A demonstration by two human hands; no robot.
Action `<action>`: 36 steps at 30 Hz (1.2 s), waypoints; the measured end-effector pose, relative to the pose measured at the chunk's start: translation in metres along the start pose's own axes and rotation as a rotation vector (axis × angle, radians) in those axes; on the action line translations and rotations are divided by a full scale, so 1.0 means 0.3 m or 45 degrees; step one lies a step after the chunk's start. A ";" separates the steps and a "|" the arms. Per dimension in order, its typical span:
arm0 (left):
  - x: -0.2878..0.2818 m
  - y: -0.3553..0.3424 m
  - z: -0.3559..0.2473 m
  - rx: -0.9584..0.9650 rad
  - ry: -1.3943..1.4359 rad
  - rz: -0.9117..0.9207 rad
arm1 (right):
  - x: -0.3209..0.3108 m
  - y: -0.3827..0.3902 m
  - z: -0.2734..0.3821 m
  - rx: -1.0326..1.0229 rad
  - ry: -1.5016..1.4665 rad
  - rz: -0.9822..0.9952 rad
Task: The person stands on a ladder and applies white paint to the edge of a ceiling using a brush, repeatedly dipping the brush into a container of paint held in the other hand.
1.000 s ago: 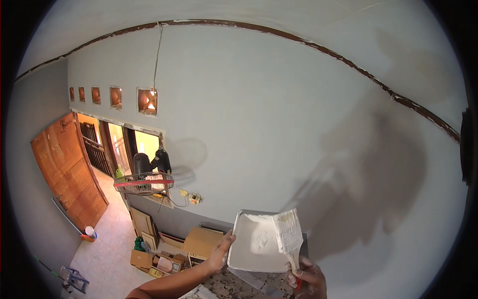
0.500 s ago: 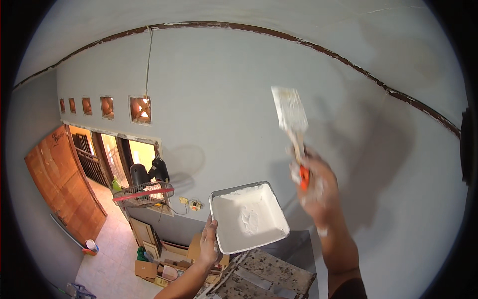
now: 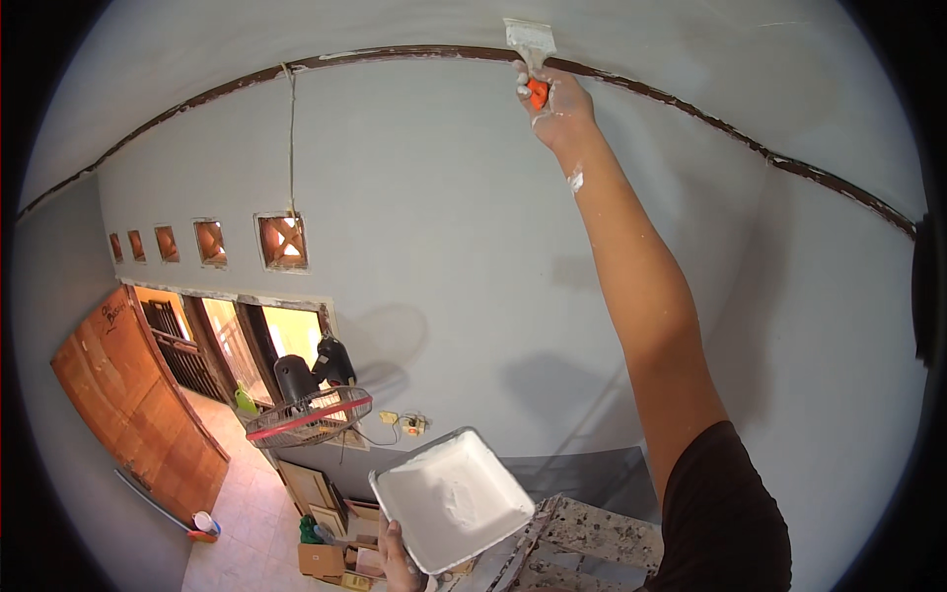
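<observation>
High up, my right hand [image 3: 562, 104] is closed round the orange-ended handle of a wide paintbrush [image 3: 531, 39]. The white-coated bristles point upward, over the ceiling beside the dark brown trim [image 3: 414, 52]; I cannot tell whether they touch it. White smears mark the fingers and forearm. Low in the view, my left hand [image 3: 397, 560] grips the near left edge of a square paint tray [image 3: 459, 498], tilted, with white paint coating its inside. Part of that hand is hidden under the tray.
Below stands a paint-spattered platform [image 3: 592, 528]. A wall fan [image 3: 308, 414] juts out left of the tray, near wall sockets [image 3: 412, 424]. An orange-brown door [image 3: 138, 390] stands ajar at the left. Cardboard boxes [image 3: 323, 559] sit on the floor, and a cord [image 3: 292, 148] hangs from the trim.
My right hand has lifted the paintbrush up from mid-wall to the ceiling edge, arm now stretched out. The paint tray in my left hand sits lower in view and more turned.
</observation>
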State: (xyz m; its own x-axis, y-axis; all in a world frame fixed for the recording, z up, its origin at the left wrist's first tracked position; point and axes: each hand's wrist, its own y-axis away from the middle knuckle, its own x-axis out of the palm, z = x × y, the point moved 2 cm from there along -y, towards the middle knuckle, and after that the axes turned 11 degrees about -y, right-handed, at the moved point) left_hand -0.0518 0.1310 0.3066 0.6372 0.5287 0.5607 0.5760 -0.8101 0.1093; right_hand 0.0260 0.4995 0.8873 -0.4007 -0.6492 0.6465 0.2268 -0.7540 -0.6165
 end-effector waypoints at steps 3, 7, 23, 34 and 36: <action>-0.082 0.014 -0.025 -0.036 -0.076 -0.046 | 0.046 0.069 0.010 -0.058 -0.043 0.062; -0.108 0.022 -0.059 -0.070 -0.174 -0.115 | 0.032 0.214 0.010 -0.176 -0.012 0.229; -0.362 -0.029 0.168 0.703 -1.436 -0.043 | -0.284 -0.393 -0.271 -0.515 0.426 -0.016; -0.431 -0.088 0.179 0.804 -1.625 0.012 | -0.130 -0.460 -0.196 -0.307 0.421 -0.224; -0.437 -0.091 0.176 0.749 -1.615 0.000 | -0.065 -0.369 -0.177 -0.321 0.403 -0.208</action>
State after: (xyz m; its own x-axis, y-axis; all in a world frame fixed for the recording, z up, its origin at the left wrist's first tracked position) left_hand -0.1241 0.0971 0.1865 0.4784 0.6506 -0.5898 0.5021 -0.7537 -0.4241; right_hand -0.0385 0.6010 0.9191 -0.6747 -0.4312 0.5990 -0.0702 -0.7704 -0.6337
